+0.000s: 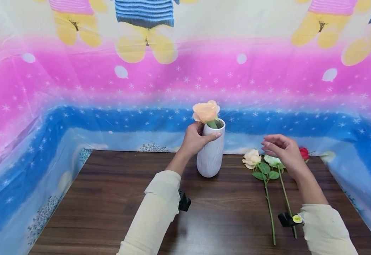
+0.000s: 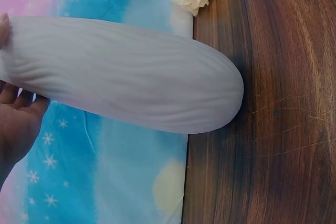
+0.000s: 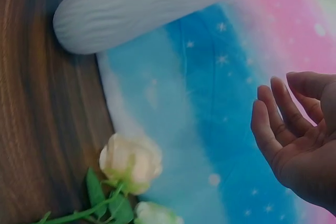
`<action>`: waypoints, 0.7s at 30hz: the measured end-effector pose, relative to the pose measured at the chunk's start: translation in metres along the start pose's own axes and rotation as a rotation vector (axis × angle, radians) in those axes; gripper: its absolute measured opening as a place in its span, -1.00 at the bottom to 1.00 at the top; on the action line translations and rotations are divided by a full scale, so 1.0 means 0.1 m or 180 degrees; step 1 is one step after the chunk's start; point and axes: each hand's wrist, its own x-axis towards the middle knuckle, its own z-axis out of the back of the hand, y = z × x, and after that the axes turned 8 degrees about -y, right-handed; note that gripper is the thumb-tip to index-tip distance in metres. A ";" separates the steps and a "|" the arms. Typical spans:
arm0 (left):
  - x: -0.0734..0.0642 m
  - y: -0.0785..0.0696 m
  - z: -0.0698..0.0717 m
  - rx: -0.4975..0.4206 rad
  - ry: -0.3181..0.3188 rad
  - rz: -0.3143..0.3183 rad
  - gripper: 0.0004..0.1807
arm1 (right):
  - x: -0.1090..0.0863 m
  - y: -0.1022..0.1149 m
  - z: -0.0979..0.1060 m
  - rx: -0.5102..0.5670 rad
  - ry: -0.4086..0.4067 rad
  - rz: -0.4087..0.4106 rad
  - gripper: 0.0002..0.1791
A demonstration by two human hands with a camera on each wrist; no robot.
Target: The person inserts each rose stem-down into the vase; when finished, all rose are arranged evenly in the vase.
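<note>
A white ribbed vase [image 1: 211,156] stands on the table with a peach rose [image 1: 206,111] in its mouth, the bloom leaning over the left rim. My left hand [image 1: 194,140] grips the vase near the top, thumb across its front; in the left wrist view the fingers [image 2: 23,100] reach behind the vase wall. Over the table's right part, my right hand [image 1: 285,152] hangs in the air with loosely bent fingers and holds nothing. Below and beside it lie a cream rose [image 1: 252,159], a pale green-white rose [image 1: 272,161] and a red rose [image 1: 303,153], the last partly hidden behind the hand.
Long green stems [image 1: 269,209] of the lying roses point toward the table's front edge. The dark wooden table [image 1: 115,202] is bordered at the back and sides by a printed cloth [image 1: 160,85]. A small black camera sits on each wrist.
</note>
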 end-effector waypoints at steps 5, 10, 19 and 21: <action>0.02 0.00 0.00 0.0018 0.0001 -0.0051 -0.38 | 0.01 -0.17 0.08 -0.0065 -0.0082 -0.0248 -0.84; 0.01 -0.01 0.00 0.0014 0.0009 -0.0028 -0.38 | 0.01 -0.49 0.20 -0.0279 -0.0107 -0.0577 -0.85; -0.01 0.00 0.01 -0.0009 0.0004 -0.0027 -0.36 | -0.08 -1.02 0.22 -0.0647 -0.0016 -0.1164 -0.52; -0.01 0.00 0.01 -0.0010 0.0027 -0.0033 -0.35 | -0.11 -1.07 0.21 -0.0743 0.0011 -0.1246 -0.50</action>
